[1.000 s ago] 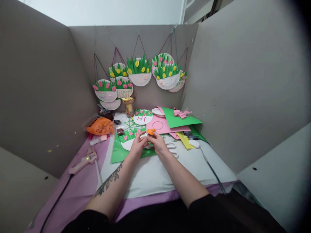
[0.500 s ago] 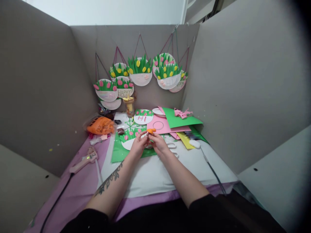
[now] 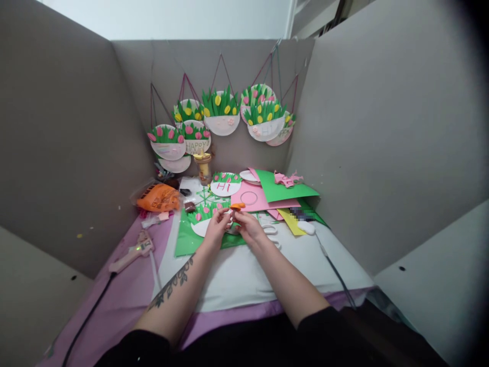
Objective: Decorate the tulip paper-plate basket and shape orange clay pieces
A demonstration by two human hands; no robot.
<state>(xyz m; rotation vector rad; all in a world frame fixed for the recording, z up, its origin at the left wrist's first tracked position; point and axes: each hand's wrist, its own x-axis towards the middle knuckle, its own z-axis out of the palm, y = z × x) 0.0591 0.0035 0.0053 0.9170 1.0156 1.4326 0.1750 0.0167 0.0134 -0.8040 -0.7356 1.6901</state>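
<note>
Above the middle of the table, my left hand [image 3: 216, 226] and my right hand [image 3: 248, 227] are close together, fingers closed around one small thing with an orange top [image 3: 237, 206]. Beneath the orange is a brown part, and something white shows between the fingers; its kind is too small to make out. Below and behind the hands lies a paper-plate basket [image 3: 199, 228] with green paper grass and pink paper tulips, partly covered by my hands. It rests on a green sheet [image 3: 183, 246]. White-handled scissors [image 3: 272, 230] lie just right of my right hand.
A pink glue gun [image 3: 132, 253] with a black cord lies at left, near an orange bag [image 3: 158, 198]. Behind stand a cup [image 3: 204, 168] and a "Hi" plate [image 3: 225, 187]. Pink [image 3: 250, 198] and green paper [image 3: 286, 188] lie right. Several plate baskets [image 3: 221, 124] hang on the grey back wall.
The fingers have shifted slightly around the small thing, and more white shows between them. Its orange top looks flatter and a little tilted. The rest is unchanged.
</note>
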